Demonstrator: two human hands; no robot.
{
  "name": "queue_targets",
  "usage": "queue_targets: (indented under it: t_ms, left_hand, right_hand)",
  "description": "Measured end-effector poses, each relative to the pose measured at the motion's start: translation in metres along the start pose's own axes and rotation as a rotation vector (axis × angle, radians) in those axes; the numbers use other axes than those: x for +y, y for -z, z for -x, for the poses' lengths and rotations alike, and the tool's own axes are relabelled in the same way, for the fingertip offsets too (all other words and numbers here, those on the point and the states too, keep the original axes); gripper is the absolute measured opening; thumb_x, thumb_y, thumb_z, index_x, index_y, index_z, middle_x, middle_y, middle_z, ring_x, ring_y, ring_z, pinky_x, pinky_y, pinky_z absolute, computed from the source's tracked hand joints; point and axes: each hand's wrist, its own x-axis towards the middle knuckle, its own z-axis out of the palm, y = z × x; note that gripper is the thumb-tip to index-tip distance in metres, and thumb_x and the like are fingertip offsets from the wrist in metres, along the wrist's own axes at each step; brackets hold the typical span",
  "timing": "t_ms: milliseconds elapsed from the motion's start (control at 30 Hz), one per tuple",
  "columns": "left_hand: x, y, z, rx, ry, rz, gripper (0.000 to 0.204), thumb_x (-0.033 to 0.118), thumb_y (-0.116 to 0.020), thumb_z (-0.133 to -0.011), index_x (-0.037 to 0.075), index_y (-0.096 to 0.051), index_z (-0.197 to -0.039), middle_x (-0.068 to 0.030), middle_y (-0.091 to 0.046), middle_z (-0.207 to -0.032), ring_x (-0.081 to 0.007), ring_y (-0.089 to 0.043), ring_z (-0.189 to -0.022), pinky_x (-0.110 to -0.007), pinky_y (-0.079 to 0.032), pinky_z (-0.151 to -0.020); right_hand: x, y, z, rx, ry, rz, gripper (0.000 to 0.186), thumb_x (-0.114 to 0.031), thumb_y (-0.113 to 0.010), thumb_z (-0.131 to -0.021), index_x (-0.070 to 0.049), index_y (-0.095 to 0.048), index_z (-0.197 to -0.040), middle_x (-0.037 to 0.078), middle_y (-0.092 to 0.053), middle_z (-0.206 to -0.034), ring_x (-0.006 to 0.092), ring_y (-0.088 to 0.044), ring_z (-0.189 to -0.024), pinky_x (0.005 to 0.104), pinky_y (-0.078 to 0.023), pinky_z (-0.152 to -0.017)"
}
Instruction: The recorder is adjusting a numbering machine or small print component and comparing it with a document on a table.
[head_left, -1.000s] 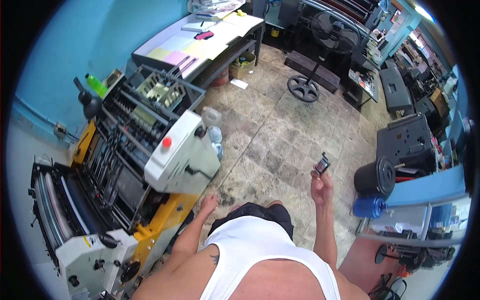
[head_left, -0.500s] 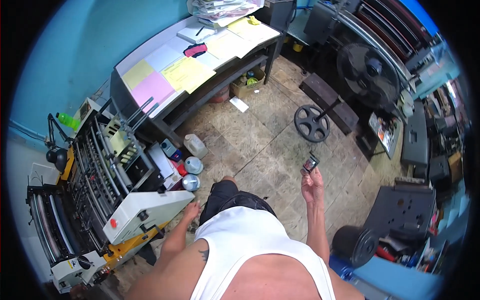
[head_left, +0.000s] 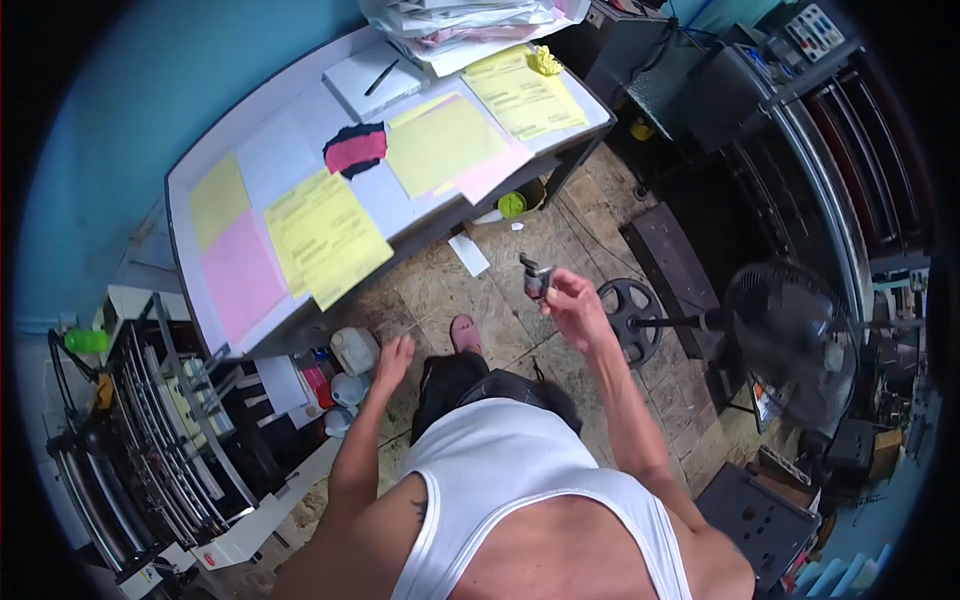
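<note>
A small dark metal object with a bracket-like top sits in my right hand, gripped by the fingertips and held up over the floor near the worktable. My left hand hangs by my side, empty, fingers loosely apart, beside a translucent plastic jug. Ahead and left stands the white-topped worktable, bearing yellow sheets, pink sheets, a pink-and-black cloth, a pen on a white pad and a stack of bundled paper.
A printing machine is at left. A standing fan with a spoked base, a dark step and large machinery are at right. A dark perforated panel is at lower right. A box is under the table.
I have turned and moved toward the worktable, which now appears larger and nearer. My right hand has risen forward with the object still gripped. My left hand has also come forward.
</note>
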Motion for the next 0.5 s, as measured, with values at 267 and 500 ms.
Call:
queue_targets:
  t_ms: [267, 500]
  left_hand:
    - [0.332, -0.024, -0.210, 0.153, -0.439, 0.001, 0.026, 0.023, -0.048, -0.101, 0.002, -0.064, -0.103, -0.0113, -0.067, -0.093, -0.0207, -0.064, -0.079, -0.033, -0.049, -0.069]
    - [0.413, -0.070, -0.366, 0.304, -0.608, -0.386, 0.020, 0.020, -0.061, -0.092, 0.004, -0.062, -0.103, -0.0136, -0.064, -0.101, -0.0324, -0.059, -0.098, -0.040, -0.047, -0.086]
  right_hand:
    - [-0.134, 0.073, -0.212, -0.309, -0.044, 0.182, 0.031, -0.001, -0.071, -0.081, 0.001, -0.064, -0.111, 0.008, -0.068, -0.090, 0.0116, -0.062, -0.071, 0.0244, -0.053, -0.065]
    - [-0.228, 0.202, -0.431, -0.419, 0.114, 0.431, 0.028, 0.000, -0.069, -0.085, 0.001, -0.065, -0.112, 0.004, -0.065, -0.079, 0.0098, -0.061, -0.065, 0.0232, -0.051, -0.066]
